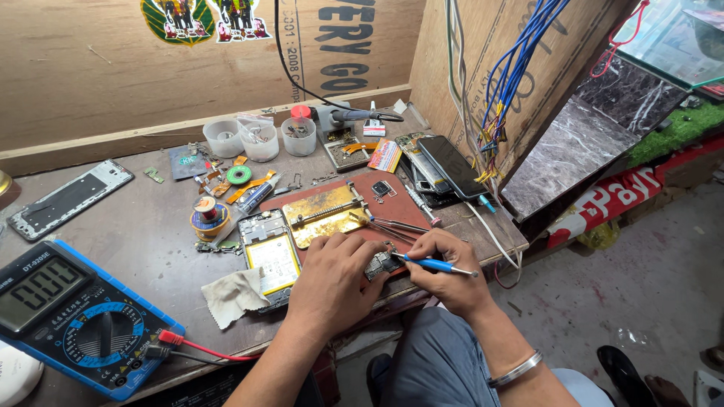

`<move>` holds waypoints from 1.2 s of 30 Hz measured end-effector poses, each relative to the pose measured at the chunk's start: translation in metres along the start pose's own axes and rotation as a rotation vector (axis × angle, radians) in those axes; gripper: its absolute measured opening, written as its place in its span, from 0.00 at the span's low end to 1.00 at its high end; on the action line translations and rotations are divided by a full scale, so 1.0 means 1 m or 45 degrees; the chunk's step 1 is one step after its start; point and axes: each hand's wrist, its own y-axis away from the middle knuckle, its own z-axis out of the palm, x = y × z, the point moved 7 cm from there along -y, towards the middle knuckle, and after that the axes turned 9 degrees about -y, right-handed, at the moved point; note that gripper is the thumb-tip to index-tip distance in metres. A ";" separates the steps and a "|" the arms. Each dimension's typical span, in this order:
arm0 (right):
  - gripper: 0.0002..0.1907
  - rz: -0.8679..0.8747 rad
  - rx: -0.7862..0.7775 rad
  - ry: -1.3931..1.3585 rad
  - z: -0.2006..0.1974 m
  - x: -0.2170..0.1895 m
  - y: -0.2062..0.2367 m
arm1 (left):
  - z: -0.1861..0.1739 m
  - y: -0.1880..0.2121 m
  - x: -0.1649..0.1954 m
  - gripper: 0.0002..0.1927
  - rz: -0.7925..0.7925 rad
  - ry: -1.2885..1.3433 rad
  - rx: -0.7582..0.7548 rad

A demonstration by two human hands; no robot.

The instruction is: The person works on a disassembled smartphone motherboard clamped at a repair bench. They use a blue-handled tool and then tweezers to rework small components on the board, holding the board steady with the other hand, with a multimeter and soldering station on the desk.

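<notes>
Your multimeter (72,320), blue-cased with red and black leads, sits at the bench's (143,226) near left corner, well apart from the opened phone (269,256) left of your hands. Your left hand (332,283) presses down on a small circuit board (381,264) at the front edge, fingers closed over it. Your right hand (445,271) pinches a blue-handled screwdriver (434,264), tip meeting the board.

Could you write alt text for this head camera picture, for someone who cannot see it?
Seen from above, a person's left hand steadies a small circuit board on a worn wooden bench while the right hand holds a blue-handled tool to it. An opened phone, tweezers and a blue multimeter lie around.
</notes>
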 end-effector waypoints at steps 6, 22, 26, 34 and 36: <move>0.06 0.069 -0.057 -0.062 0.000 0.004 0.000 | -0.001 -0.001 0.001 0.20 0.009 -0.007 0.005; 0.08 -0.035 0.008 0.053 0.006 -0.006 0.001 | 0.000 -0.001 0.000 0.20 -0.002 0.000 -0.007; 0.09 -0.075 0.030 0.040 0.003 -0.007 0.001 | -0.003 -0.001 0.000 0.19 0.010 0.007 0.018; 0.06 0.043 -0.019 0.039 0.002 0.000 0.001 | 0.002 -0.001 0.000 0.19 -0.007 -0.005 -0.004; 0.08 -0.061 0.015 0.054 0.003 -0.004 0.002 | 0.001 -0.001 0.000 0.19 -0.007 0.004 0.000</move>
